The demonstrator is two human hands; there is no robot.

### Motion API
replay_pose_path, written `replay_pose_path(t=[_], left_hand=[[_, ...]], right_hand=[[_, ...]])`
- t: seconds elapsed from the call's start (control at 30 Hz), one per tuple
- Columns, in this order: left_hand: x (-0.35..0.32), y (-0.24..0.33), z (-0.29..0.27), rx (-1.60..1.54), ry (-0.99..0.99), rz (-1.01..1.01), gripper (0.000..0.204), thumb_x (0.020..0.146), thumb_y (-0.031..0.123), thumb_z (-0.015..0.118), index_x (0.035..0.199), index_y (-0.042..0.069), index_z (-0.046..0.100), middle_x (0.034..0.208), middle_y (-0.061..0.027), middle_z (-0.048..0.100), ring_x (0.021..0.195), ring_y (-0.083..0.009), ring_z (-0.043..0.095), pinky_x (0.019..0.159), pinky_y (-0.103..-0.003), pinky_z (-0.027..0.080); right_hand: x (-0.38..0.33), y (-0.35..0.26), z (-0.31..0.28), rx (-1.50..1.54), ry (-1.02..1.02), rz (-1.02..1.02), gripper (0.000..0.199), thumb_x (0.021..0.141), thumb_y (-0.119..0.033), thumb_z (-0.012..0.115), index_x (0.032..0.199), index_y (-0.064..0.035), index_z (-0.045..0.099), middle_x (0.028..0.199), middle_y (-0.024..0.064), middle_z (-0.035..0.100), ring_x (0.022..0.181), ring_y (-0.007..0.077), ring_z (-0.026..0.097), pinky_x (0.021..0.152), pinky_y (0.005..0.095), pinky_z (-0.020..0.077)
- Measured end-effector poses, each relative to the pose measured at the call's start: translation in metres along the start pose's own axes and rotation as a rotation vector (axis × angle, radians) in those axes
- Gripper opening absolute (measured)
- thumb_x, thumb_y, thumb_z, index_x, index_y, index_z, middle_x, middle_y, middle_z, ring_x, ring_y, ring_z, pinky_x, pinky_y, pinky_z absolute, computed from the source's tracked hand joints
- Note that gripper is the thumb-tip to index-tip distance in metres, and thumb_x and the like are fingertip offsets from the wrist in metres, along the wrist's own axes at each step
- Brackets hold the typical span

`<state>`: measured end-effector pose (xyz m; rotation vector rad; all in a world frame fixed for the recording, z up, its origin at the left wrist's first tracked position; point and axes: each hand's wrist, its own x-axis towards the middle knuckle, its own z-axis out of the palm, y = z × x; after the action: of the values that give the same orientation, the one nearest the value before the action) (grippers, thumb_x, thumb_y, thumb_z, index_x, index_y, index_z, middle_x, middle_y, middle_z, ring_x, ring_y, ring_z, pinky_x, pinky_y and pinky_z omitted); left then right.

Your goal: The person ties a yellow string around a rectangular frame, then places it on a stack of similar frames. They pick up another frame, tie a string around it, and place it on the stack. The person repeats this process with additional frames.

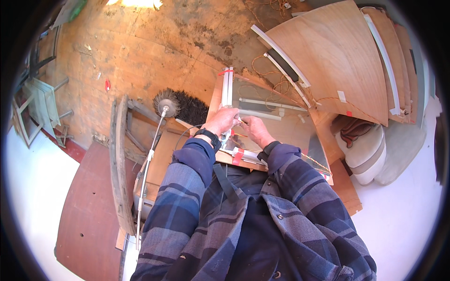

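My left hand (221,122) and my right hand (256,130) meet fingertip to fingertip, both closed in a pinch. A thin yellowish wire (242,121) shows between the fingertips; its ends are hidden. Beneath them lies a wood-edged panel (323,140) with a dark, glossy surface. White strips (228,89) bound with red tape run along its left edge. Another white strip (251,155), also with red tape (238,156), lies along the near edge by my wrists. Twisted yellow wire (316,162) trails over the panel's right part.
Curved plywood sheets (328,51) with white strips lean at the far right, above a pale cushioned seat (363,152). Left of the panel are a round brush (167,104) on a long metal pole (150,157), a wooden frame (123,164) and a reddish-brown board (89,210).
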<state>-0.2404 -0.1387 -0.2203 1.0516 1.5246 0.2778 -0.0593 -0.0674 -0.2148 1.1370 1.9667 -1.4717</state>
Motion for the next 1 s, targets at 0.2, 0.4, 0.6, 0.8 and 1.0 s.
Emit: replay_pose_path(t=[0.2,0.4,0.6,0.8,1.0], left_hand=[[-0.002,-0.005,-0.011,-0.107,-0.092,0.065,0.020,0.087,0.019,0.075,0.099,0.005,0.069,0.091,-0.0151,0.069,0.097,-0.0364,0.065,0.088,-0.043,0.051],[-0.005,-0.005,-0.017,-0.281,-0.254,-0.057,0.017,0.091,0.012,0.069,0.104,0.001,0.073,0.096,-0.0175,0.072,0.088,-0.0294,0.070,0.082,-0.037,0.054],[-0.010,-0.010,-0.015,-0.237,-0.219,0.011,0.019,0.093,0.006,0.064,0.110,0.000,0.071,0.099,-0.0165,0.073,0.093,-0.0252,0.069,0.087,-0.035,0.054],[-0.018,-0.015,-0.015,-0.660,-0.247,-0.189,0.027,0.091,-0.005,0.058,0.117,-0.003,0.066,0.113,-0.0108,0.069,0.104,-0.0187,0.066,0.097,-0.032,0.053],[-0.018,-0.021,-0.012,-0.657,-0.233,-0.068,0.027,0.091,-0.005,0.057,0.117,-0.002,0.063,0.111,-0.0103,0.067,0.108,-0.0181,0.062,0.099,-0.032,0.049]], right_hand=[[-0.005,0.002,-0.014,0.364,-0.199,0.311,0.025,0.086,-0.022,0.072,0.091,0.0022,0.075,0.082,0.0145,0.075,0.083,0.0229,0.074,0.076,0.0417,0.0560],[-0.007,0.021,-0.021,0.810,-0.369,0.262,0.018,0.092,-0.019,0.071,0.088,-0.0015,0.072,0.084,0.0040,0.072,0.090,0.0138,0.068,0.080,0.0306,0.0526],[-0.009,0.019,-0.030,0.962,-0.446,0.300,0.013,0.094,-0.017,0.069,0.092,-0.0044,0.067,0.091,0.0070,0.072,0.091,0.0143,0.067,0.081,0.0274,0.0507],[-0.013,0.022,-0.029,0.957,-0.362,0.377,0.014,0.091,-0.018,0.063,0.089,-0.0045,0.064,0.095,0.0098,0.074,0.088,0.0185,0.072,0.081,0.0284,0.0527],[-0.004,0.024,-0.028,1.199,-0.353,0.454,0.013,0.089,-0.016,0.060,0.080,-0.0063,0.061,0.086,0.0049,0.068,0.088,0.0202,0.072,0.089,0.0342,0.0552]])
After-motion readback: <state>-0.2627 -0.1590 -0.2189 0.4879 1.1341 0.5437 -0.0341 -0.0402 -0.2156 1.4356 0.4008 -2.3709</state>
